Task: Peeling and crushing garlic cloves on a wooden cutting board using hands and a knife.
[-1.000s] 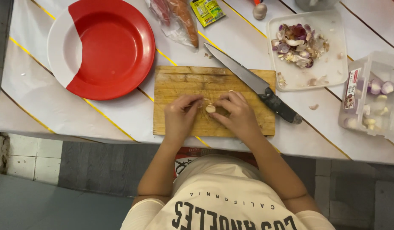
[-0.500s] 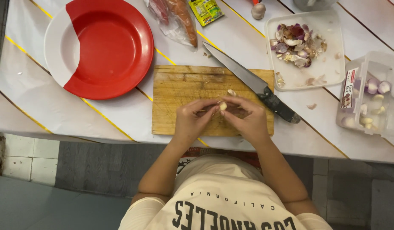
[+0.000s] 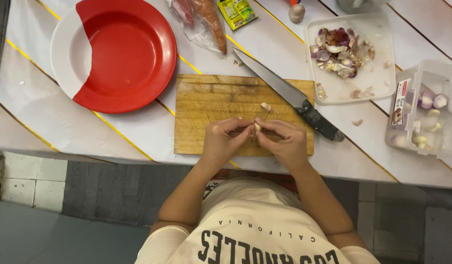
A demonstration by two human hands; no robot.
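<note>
Over the near half of a wooden cutting board [image 3: 211, 98], both my hands meet at the fingertips. My left hand [image 3: 220, 143] and my right hand [image 3: 285, 142] pinch one small pale garlic clove [image 3: 258, 126] between them. Just beyond my fingers a loose pale scrap [image 3: 266, 106] lies on the board. A black-handled kitchen knife [image 3: 294, 100] lies slanted across the board's far right corner, its handle close to my right hand.
A red plate [image 3: 126, 51] rests on a white plate [image 3: 64, 56] at the far left. A white tray [image 3: 380, 73] holds purple and white peelings. At the right edge stands a clear box [image 3: 407, 73] of peeled cloves. A plastic bag with a carrot [image 3: 206, 19] and a green sachet [image 3: 238, 10] lie at the back.
Both hands have drawn a little toward me and to the right, still working the clove between the fingertips. The loose scrap on the board now shows beyond my fingers.
</note>
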